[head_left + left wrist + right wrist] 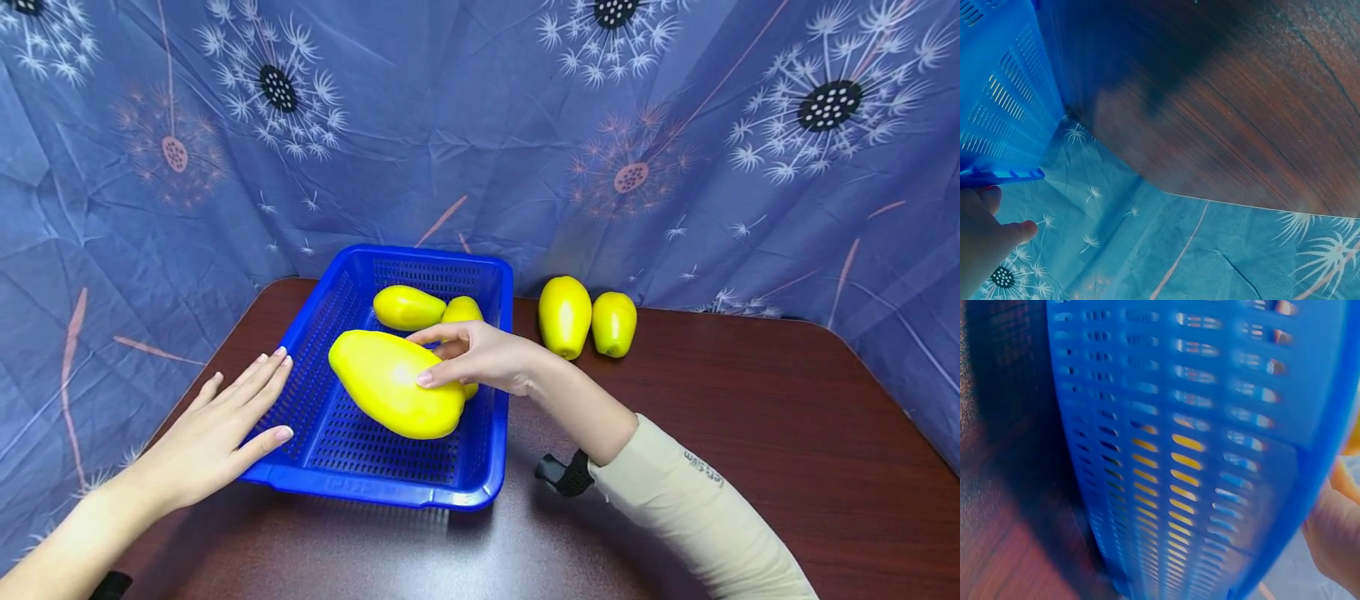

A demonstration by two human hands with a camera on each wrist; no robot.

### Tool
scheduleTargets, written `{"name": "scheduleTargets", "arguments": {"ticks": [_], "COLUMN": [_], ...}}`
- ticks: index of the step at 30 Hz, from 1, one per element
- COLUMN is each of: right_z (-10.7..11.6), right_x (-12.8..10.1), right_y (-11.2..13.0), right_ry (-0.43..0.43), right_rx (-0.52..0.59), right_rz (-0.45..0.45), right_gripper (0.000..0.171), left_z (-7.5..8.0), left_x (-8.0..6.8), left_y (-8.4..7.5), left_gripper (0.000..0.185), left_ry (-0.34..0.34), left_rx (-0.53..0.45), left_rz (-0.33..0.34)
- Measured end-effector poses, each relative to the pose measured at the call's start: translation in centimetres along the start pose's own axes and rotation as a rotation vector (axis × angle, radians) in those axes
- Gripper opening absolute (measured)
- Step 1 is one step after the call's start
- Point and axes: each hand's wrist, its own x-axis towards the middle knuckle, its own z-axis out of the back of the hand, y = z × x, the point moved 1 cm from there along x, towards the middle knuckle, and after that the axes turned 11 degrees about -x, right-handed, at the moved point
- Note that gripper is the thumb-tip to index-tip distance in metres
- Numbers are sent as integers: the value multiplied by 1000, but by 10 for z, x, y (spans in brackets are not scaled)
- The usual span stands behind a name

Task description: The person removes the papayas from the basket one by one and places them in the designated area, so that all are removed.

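My right hand [491, 354] holds a large yellow papaya [393, 383] over the inside of a blue plastic basket [382, 498], thumb on top and fingers behind it. The papaya lies tilted, its narrower end toward the left. Behind it in the basket are a smaller yellow papaya [408, 308] and another yellow fruit [461, 310], partly hidden by my right hand. With fingers stretched out, my left hand [217, 442] rests on the basket's left rim. In the right wrist view, yellow shows through the slots of the basket wall [1172, 487].
Two yellow papayas [565, 317] stand side by side on the dark wooden table [720, 400], right of the basket near the back edge. A blue curtain [450, 125] with dandelion prints hangs behind and at both sides.
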Motion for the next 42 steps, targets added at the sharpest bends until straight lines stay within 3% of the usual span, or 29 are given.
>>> {"name": "scheduleTargets", "arguments": {"ticks": [18,25,33,42], "right_z": [38,55,72,89], "right_x": [-33,-49,-67,-84], "right_y": [1,-5,-11,-15], "right_ry": [-192,-212,-274,-308], "right_rx": [195,197,184,213], "right_rz": [42,71,56,54], "right_gripper": [67,87,70,67], "left_z": [-1,0,1,0], "left_x": [-2,-2,-2,-2], "left_y": [3,4,2,1], "left_gripper": [71,73,77,77], "left_ry": [-22,-27,-39,-45], "left_rx": [21,40,101,119], "left_rz": [-24,-30,-50,-72]}}
